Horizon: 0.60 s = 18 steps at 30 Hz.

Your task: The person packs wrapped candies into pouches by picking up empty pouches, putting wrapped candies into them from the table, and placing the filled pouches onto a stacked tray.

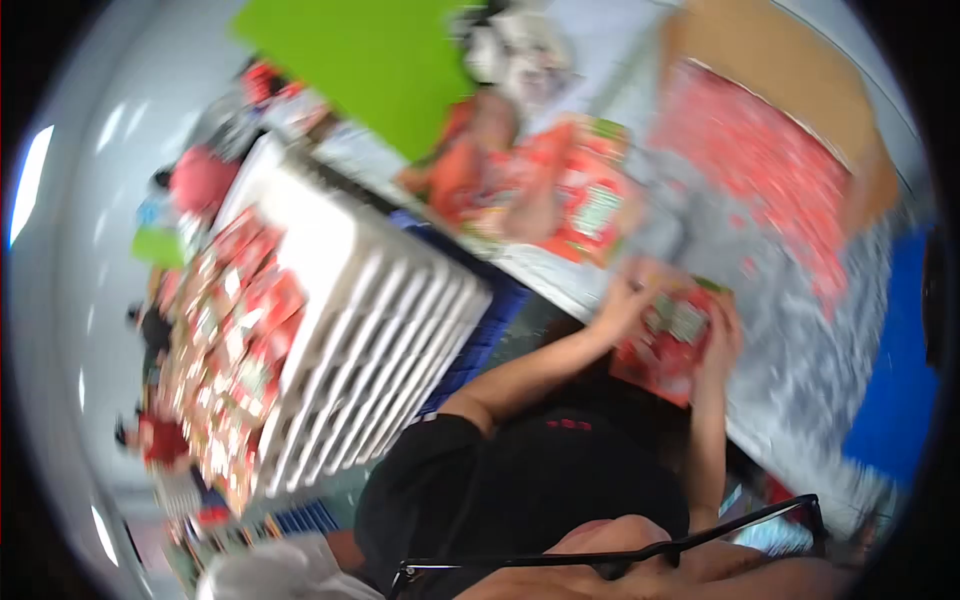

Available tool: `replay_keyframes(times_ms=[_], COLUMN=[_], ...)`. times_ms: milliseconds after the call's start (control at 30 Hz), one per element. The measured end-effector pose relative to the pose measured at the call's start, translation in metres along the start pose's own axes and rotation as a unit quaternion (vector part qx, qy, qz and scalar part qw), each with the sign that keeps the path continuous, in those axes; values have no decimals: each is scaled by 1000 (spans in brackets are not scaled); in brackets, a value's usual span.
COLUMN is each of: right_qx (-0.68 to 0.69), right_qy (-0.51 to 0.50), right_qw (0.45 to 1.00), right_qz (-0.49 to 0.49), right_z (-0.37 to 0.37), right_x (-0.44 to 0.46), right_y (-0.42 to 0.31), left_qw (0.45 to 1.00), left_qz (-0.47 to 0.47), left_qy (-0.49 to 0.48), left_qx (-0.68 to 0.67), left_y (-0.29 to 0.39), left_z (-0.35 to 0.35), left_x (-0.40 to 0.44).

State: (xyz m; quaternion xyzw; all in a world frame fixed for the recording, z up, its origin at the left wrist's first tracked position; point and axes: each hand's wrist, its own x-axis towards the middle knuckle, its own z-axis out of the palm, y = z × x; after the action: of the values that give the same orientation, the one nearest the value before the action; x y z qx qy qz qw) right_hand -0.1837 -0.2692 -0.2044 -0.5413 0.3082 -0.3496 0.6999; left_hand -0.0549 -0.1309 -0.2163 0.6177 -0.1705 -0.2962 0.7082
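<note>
A red printed pouch [672, 350] with a pale label is held in front of my dark shirt, over the table edge. My right hand [722, 328] is closed on its right edge, fingers along the side. My left hand [632, 298] is at its upper left edge, fingers bent around that corner; motion blur softens the fingertips. Beyond the pouch, a heap of small pinkish-red pieces [765, 165] spills from a cardboard box [790, 50] onto clear plastic sheeting [790, 340]. Whether the pouch has anything in it I cannot tell.
Across from me, a co-worker's arm [535, 205] reaches over more red pouches [600, 205] on the table. At left stands a white slatted crate [370, 330] heaped with red packets [235, 340]. A green board [360, 65] lies behind. Other people are farther left.
</note>
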Motion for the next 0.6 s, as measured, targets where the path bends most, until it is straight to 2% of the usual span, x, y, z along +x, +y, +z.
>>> replay_keyframes(times_ms=[33,67,100,133,233,267,333,400,433,467,500,533,567,600], right_qx=[53,93,126,134,165,149,137,125,128,84,41,63,65,24], right_qy=[-19,-23,-18,-46,-133,-128,-129,-262,-267,-270,-272,-266,-268,-245], right_qw=[998,994,988,986,974,979,982,955,953,958,961,962,961,969], right_qz=[25,54,85,85,82,53,23,-56,-57,-49,-41,-10,-11,17], right_z=[5,5,6,8,19,26,46,74,71,60,51,44,36,29], right_x=[5,8,14,21,35,39,36,21,27,37,44,46,49,52], right_y=[1,6,9,11,9,8,-14,-77,-75,-69,-63,-60,-52,-40], left_qw=[991,981,983,983,986,984,990,967,946,893,894,827,808,732], left_qz=[12,87,115,82,111,158,132,227,216,349,325,406,417,476], left_qy=[-72,-77,-86,-89,-69,-57,-7,102,193,252,310,380,401,478], left_qx=[-116,-157,-114,-137,-107,-66,51,48,146,128,-3,85,113,92], left_y=[30,24,29,48,83,94,131,197,234,259,300,325,342,364], left_z=[-1,-2,-7,-9,-23,-30,-51,-74,-100,-125,-133,-170,-233,-261], left_x=[-1,3,7,5,0,-1,-9,-25,-32,-26,-44,-49,-52,-58])
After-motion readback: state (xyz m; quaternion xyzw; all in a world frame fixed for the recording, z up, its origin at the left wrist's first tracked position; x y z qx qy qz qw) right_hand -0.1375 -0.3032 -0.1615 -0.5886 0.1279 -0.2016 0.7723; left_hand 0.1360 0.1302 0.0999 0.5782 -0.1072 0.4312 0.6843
